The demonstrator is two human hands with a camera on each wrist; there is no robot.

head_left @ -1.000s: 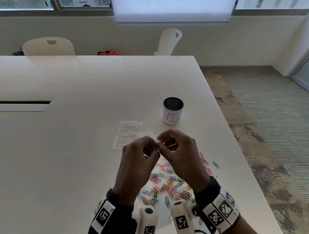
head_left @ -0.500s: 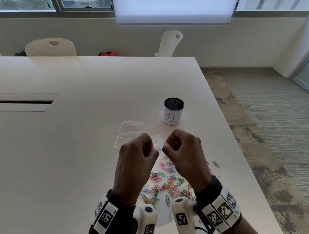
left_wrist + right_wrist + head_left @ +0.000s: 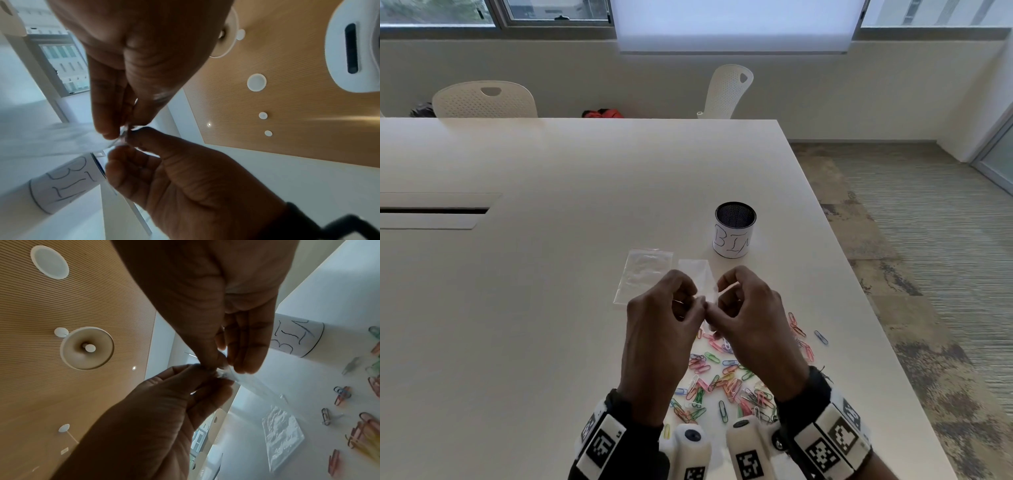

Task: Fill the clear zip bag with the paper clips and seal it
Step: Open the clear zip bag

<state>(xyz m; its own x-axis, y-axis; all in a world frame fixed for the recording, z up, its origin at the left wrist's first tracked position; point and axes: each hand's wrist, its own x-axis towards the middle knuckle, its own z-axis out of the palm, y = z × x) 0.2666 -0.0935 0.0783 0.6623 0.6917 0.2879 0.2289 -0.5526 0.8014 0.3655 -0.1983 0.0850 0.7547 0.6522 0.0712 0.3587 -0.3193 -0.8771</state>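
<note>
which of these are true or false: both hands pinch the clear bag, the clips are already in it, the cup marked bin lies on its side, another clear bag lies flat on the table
1. Both hands pinch the clear zip bag: true, the left hand and right hand hold its near edge.
2. The paper clips are already inside: false, they lie loose on the table.
3. The cup lies on its side: false, it stands upright.
4. A second clear bag lies flat on the table: true.

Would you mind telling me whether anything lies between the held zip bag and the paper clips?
Nothing visible does. Both hands, left hand and right hand, pinch the clear zip bag directly above the paper clips.
</note>
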